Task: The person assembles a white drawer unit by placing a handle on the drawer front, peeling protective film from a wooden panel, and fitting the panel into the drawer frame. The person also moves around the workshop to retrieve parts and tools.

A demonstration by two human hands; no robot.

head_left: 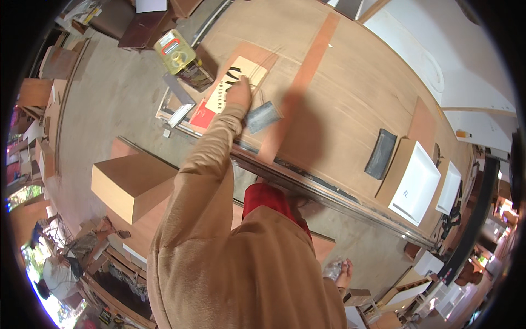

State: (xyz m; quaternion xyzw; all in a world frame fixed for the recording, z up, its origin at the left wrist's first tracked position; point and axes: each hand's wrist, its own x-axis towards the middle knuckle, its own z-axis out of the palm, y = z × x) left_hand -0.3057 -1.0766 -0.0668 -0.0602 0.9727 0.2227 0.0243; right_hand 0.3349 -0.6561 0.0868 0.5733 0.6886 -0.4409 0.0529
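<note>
My left hand point(239, 94) reaches across to the far left of the table with its fingers curled down. It rests on a cream and red printed cardboard sheet point(256, 73), beside small black pieces point(234, 72). Whether the fingertips pinch one of these is hidden. Close to the left wrist lies a dark grey rectangular pad point(263, 117). Down at my right side, beyond the table's near edge, my right hand point(344, 273) is closed on a crumpled clear plastic bag point(332, 268). The bag's contents are too small to make out.
A rectangular tin point(178, 55) stands left of the sheet, near a flat metal blade point(179, 90). An orange-brown strip point(323, 41) crosses the brown table point(361, 71). At right sit a black curved pad point(380, 154) and white-lined boxes point(415, 183). A tan box point(134, 181) stands lower left.
</note>
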